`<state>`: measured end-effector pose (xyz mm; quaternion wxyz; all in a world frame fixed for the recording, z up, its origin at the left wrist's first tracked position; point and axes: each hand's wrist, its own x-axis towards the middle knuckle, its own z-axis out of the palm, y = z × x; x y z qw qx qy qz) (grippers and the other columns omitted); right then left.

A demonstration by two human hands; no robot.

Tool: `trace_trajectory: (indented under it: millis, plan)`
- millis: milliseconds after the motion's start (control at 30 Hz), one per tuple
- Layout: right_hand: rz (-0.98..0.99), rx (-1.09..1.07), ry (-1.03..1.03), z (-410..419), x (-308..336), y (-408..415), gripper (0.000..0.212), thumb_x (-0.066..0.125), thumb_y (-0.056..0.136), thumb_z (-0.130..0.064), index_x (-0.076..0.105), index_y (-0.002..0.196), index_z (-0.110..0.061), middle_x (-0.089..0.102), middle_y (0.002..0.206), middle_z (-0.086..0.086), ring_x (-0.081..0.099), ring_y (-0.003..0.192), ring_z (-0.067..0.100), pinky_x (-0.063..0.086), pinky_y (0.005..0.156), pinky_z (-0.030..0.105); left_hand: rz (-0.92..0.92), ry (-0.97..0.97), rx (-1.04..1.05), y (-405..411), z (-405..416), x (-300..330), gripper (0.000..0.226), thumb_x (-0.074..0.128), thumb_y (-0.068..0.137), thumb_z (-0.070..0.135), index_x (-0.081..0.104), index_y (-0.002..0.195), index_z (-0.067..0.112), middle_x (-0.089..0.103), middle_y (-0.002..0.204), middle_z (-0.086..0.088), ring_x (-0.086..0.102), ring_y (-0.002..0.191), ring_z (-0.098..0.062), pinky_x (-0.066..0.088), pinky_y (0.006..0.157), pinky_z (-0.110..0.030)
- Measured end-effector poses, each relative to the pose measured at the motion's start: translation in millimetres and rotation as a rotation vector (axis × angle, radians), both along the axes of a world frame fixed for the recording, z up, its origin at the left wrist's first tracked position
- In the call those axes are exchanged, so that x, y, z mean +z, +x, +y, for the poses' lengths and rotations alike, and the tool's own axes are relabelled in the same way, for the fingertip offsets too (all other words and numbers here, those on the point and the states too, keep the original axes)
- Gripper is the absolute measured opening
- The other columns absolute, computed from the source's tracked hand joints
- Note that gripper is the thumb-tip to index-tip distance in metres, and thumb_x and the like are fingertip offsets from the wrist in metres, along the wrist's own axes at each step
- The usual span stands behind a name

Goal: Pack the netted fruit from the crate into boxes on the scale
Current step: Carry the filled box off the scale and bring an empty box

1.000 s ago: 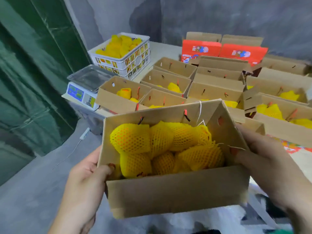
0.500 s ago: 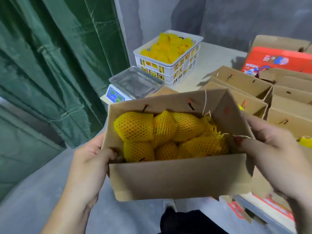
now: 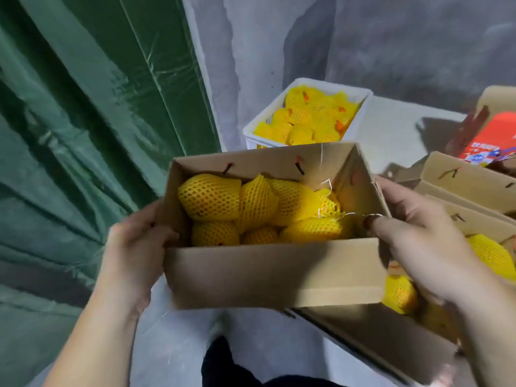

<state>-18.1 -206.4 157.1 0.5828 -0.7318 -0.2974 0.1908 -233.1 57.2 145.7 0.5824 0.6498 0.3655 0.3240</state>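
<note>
Carried leftward since the earlier frames, the filled cardboard box (image 3: 275,270) is now held up directly in front of the white crate (image 3: 360,107), and the scale seen shortly before is hidden, probably behind or beneath the box. The long row of open cartons that was spread behind it has slid out to the right, so that only a few other boxes (image 3: 463,181) are left at that edge.

The box is gripped at both ends. The left hand (image 3: 136,241) is wrapped round the left wall, its thumb hooked over the rim and inside. The right hand (image 3: 418,236) is curled round the right wall, its thumb also laid over the rim. The netted fruit (image 3: 251,210) is packed tightly inside, in yellow foam sleeves, and more of it is heaped in the crate beyond.

From this shift it may be judged that the box is being taken to the scale for weighing. Whether fruit must then be added or removed cannot be told until a reading is seen.
</note>
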Motion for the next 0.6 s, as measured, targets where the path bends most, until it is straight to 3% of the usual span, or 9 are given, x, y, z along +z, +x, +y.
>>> trace_trajectory:
  millis: [100,167,267,367,433,533,600]
  plan:
    - [0.034,-0.151,0.001,66,-18,9,0.071,0.044,0.082,0.02,0.071,0.122,-0.031,0.067,0.071,-0.004,0.057,0.053,0.011,0.042,0.047,0.023,0.031,0.07,-0.165,47,85,-4,0.061,0.051,0.082,-0.014,0.081,0.079,0.039,0.072,0.066,0.003,0.063,0.055,-0.005,0.051,0.048,-0.016]
    - [0.046,-0.304,-0.036,107,-32,16,0.069,0.044,0.081,0.018,0.072,0.119,-0.033,0.065,0.07,-0.001,0.055,0.052,0.013,0.04,0.051,0.026,0.076,0.069,-0.253,82,140,-14,0.057,0.052,0.083,-0.013,0.081,0.079,0.036,0.07,0.067,-0.003,0.06,0.055,-0.009,0.049,0.047,-0.017]
    - [0.16,-0.488,0.001,160,-43,18,0.069,0.041,0.081,0.016,0.072,0.117,-0.034,0.061,0.06,0.017,0.054,0.039,0.028,0.044,0.043,0.034,0.116,0.025,-0.366,131,200,-29,0.042,0.054,0.088,-0.012,0.078,0.082,0.023,0.067,0.083,-0.011,0.058,0.075,-0.017,0.045,0.063,-0.029]
    - [0.206,-0.618,-0.029,199,-64,20,0.051,0.047,0.091,0.006,0.073,0.116,-0.03,0.072,0.066,0.008,0.064,0.049,0.029,0.048,0.046,0.032,0.189,-0.048,-0.422,172,239,-48,0.011,0.059,0.089,-0.004,0.07,0.091,-0.003,0.055,0.08,-0.015,0.046,0.076,-0.02,0.037,0.064,-0.033]
    - [0.211,-0.729,-0.003,216,-79,19,0.04,0.056,0.097,-0.001,0.077,0.109,-0.032,0.079,0.083,0.0,0.071,0.068,0.023,0.052,0.055,0.028,0.209,-0.095,-0.438,191,251,-59,0.008,0.063,0.076,0.009,0.071,0.076,0.007,0.054,0.069,-0.009,0.046,0.064,-0.015,0.034,0.054,-0.025]
    - [0.143,-0.806,-0.029,227,-100,18,0.057,0.054,0.095,0.007,0.074,0.097,-0.046,0.074,0.089,-0.032,0.071,0.079,-0.004,0.052,0.062,0.011,0.274,-0.06,-0.51,209,264,-74,0.04,0.052,0.066,0.012,0.08,0.077,0.039,0.073,0.07,0.007,0.058,0.055,-0.006,0.042,0.046,-0.018]
    - [0.117,-0.809,-0.076,231,-107,18,0.064,0.052,0.091,0.002,0.07,0.105,-0.057,0.071,0.098,-0.037,0.071,0.092,-0.006,0.058,0.076,0.017,0.298,-0.004,-0.552,220,274,-77,0.049,0.05,0.064,0.014,0.078,0.08,0.05,0.075,0.071,0.013,0.06,0.052,-0.001,0.044,0.044,-0.016]
